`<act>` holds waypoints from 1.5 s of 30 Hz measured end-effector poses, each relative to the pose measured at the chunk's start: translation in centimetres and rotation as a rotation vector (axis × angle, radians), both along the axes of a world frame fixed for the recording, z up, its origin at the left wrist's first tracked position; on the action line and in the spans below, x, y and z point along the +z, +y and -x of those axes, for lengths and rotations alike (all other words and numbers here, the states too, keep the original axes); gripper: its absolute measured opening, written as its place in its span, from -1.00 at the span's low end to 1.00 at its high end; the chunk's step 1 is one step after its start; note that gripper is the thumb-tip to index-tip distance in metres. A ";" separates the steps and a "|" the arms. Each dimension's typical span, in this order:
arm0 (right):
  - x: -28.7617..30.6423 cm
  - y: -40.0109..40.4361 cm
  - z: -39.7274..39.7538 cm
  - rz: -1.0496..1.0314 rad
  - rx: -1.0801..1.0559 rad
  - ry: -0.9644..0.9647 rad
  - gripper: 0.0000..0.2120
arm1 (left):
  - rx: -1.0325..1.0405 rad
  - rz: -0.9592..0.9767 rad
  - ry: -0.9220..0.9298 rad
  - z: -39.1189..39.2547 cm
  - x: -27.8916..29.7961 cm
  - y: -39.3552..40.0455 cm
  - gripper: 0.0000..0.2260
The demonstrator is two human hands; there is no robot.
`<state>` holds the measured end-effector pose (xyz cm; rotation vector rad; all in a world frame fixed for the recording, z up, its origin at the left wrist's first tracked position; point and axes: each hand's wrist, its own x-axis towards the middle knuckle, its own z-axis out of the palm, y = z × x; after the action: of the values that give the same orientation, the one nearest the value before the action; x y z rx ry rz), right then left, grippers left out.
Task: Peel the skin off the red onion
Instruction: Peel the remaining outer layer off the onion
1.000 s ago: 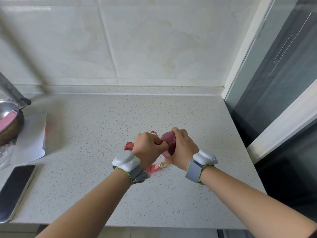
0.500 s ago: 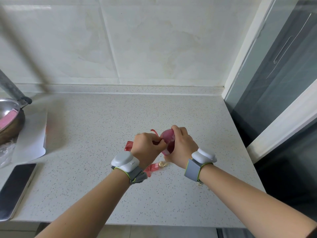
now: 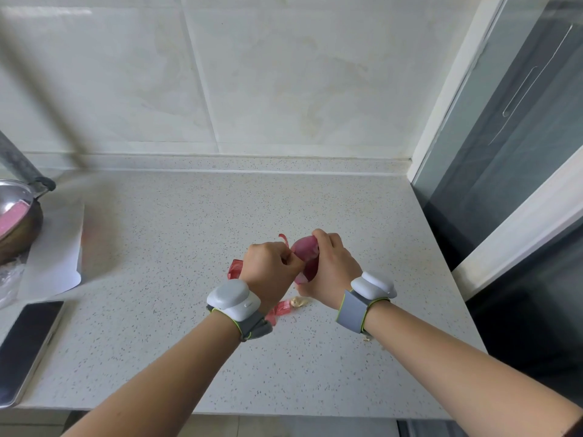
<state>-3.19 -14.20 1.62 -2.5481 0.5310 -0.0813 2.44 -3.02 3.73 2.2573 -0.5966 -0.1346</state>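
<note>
Above a pale speckled stone counter point(image 3: 195, 247), the person's right hand point(image 3: 334, 272) curls around a red onion point(image 3: 304, 247), fingers over its top and thumb beneath, holding it clear of the surface. The onion's smooth, glossy purple side shows between the two hands; its far side is hidden by the fingers. The left hand point(image 3: 269, 269) is closed in a loose fist against the onion, thumb and forefinger pinching a thin strip of skin point(image 3: 284, 238) that curls up behind the knuckles. Papery red peelings point(image 3: 235, 269) lie on the counter, partly hidden under the left hand and wrist. Both wrists carry white plastic pods on grey straps. At the left edge, a metal bowl point(image 3: 15, 222) is cut off, beside a white sheet of paper point(image 3: 55, 257) and a dark phone point(image 3: 26, 345).
</note>
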 end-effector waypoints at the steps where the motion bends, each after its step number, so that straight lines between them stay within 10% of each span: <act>1: 0.0 -0.1 0.0 -0.017 0.001 -0.001 -0.21 | 0.014 0.032 0.031 -0.1 0.0 0.1 -0.85; 14: -0.2 -0.3 0.5 -0.218 -0.044 -0.057 -0.14 | 0.107 0.212 0.230 -1.1 -0.8 1.0 -0.89; 23: -1.0 -0.4 0.4 -0.490 -0.102 -0.207 -0.23 | 0.230 0.854 0.968 -3.1 -1.4 1.4 -0.82; 30: -1.3 -1.1 0.5 -0.718 -0.046 -0.222 -0.18 | 0.091 1.019 1.243 -5.5 -2.5 1.9 -0.67; 35: -1.4 -1.0 0.9 -0.923 -0.008 -0.226 -0.19 | 0.374 1.280 1.447 -5.0 -2.4 0.7 -0.74; 45: -2.3 -0.2 1.7 -1.210 -0.047 -0.176 -0.20 | 0.669 1.215 1.279 -4.9 -3.4 -1.3 -0.71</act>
<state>-4.85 -14.40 -0.67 -1.3339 0.3838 0.0075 7.37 -4.28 0.36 0.7536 0.6438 -0.6009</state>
